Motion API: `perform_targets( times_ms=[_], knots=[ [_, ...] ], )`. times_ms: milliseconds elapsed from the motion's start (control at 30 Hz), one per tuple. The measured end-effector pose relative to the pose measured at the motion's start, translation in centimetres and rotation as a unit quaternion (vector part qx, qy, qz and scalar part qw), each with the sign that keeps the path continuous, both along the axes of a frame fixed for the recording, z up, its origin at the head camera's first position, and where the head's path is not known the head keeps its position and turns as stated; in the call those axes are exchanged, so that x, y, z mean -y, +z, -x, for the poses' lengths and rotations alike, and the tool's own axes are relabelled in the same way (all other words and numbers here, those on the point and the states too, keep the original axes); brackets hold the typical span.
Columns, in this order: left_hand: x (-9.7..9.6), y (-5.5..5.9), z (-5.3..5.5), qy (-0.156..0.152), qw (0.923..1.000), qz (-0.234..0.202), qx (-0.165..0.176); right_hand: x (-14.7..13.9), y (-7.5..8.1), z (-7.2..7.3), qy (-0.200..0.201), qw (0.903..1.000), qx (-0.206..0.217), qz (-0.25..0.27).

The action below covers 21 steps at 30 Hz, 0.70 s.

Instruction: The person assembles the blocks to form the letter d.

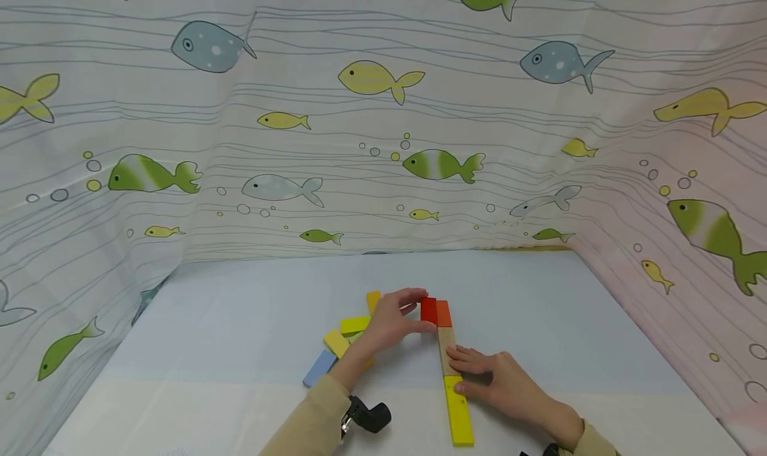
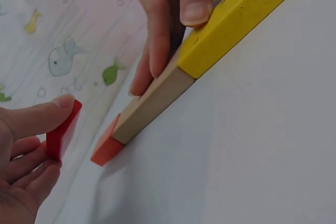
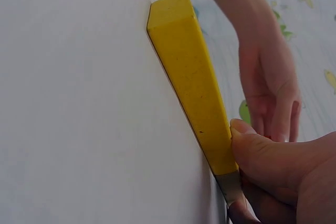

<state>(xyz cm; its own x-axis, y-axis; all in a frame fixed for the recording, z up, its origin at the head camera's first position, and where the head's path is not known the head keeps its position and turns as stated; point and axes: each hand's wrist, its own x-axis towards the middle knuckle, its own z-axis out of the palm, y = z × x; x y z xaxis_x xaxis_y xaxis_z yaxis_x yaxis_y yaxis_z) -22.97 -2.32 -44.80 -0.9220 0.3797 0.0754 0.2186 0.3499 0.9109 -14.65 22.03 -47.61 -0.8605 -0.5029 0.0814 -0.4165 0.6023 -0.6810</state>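
Observation:
My left hand (image 1: 391, 321) pinches a red block (image 2: 64, 132) between thumb and fingers. In the left wrist view the block is clear of the table, close to an orange block (image 2: 108, 142). That orange piece heads a straight row, followed by a plain wooden block (image 1: 446, 345) and a long yellow block (image 1: 459, 417), laid end to end. My right hand (image 1: 506, 384) lies along the row's right side, its extended fingers touching the wooden block and its thumb on the yellow one near their joint.
Left of the row, partly behind my left hand, is a loose group of blocks, with a blue block (image 1: 320, 368) and several yellow ones, including a yellow block (image 1: 355, 325). A white table (image 1: 240, 309) holds everything, and a fish-patterned curtain (image 1: 371, 130) encloses its back and sides.

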Motion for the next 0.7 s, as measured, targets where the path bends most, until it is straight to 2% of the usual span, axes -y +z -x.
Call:
perform_targets(
  times_ms=[233, 467, 700],
  knots=[
    [-2.0, -0.4, 1.1, 0.019, 0.9998, -0.009, 0.001, 0.1, 0.2, -0.4, -0.001, 0.9999, -0.016, -0.002],
    [-2.9, -1.1, 2.4, 0.05, 0.9985, -0.016, 0.013, 0.4, 0.4, -0.7, -0.006, 1.0, 0.001, -0.004],
    [-3.5, -1.9, 3.2, 0.068, 0.9966, -0.044, 0.019, 0.6, 0.3, -1.0, -0.019, 0.9995, 0.025, -0.004]
  ],
)
